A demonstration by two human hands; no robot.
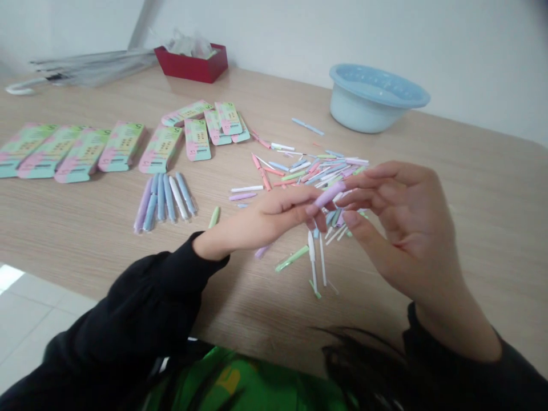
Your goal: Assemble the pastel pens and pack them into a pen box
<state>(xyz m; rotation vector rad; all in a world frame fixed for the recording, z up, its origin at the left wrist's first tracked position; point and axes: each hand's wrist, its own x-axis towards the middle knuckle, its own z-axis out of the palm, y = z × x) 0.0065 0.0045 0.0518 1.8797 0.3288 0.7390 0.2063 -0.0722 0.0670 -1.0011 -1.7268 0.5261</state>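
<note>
Has room on wood-grain tabletop (257, 311) by its front edge. Pinches smooth lilac tube (329, 194) in left hand (285, 212), slanted lengthwise rightward and away, above scattered slim plastic parts (331, 170). Has right hand (406, 211) spread at its far end, thumb apart; cannot tell whether touching. Beyond, shows side-by-side pens (161, 197), printed cartons (122, 146), round blue basin (363, 109).

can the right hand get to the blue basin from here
Probably yes: the right hand looks open, and I see nothing standing between it and the blue basin, though it would likely need to stretch forward.
</note>
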